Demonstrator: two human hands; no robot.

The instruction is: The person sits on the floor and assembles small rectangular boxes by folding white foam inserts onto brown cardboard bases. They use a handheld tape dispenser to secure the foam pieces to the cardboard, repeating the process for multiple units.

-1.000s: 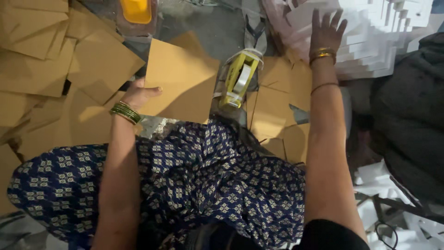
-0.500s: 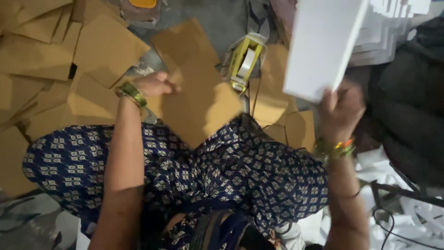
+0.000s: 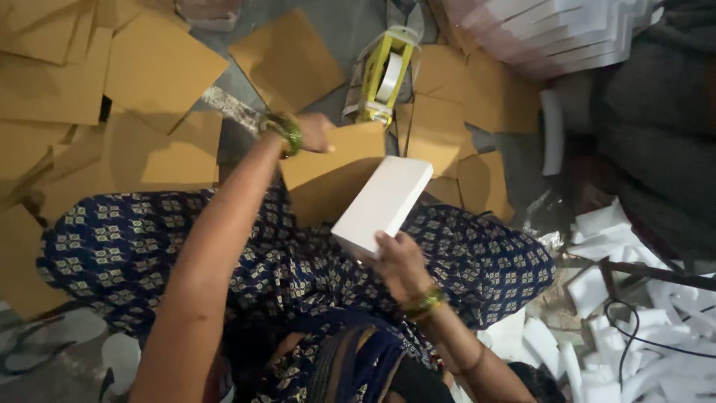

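White foam block (image 3: pixel 383 203) gripped in right hand (image 3: pixel 399 263); left hand (image 3: pixel 313 133) pinches cardboard sheet (image 3: pixel 335 175)

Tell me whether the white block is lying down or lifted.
Lifted: the right hand holds the white rectangular foam block tilted above the lap.

Yellow tape dispenser (image 3: pixel 380 75) on grey floor (image 3: pixel 350 30); loose brown cardboard sheets (image 3: pixel 160 67) scattered left; stacked white foam pieces (image 3: pixel 552 30) upper right; black cable (image 3: pixel 634 328) lower right.
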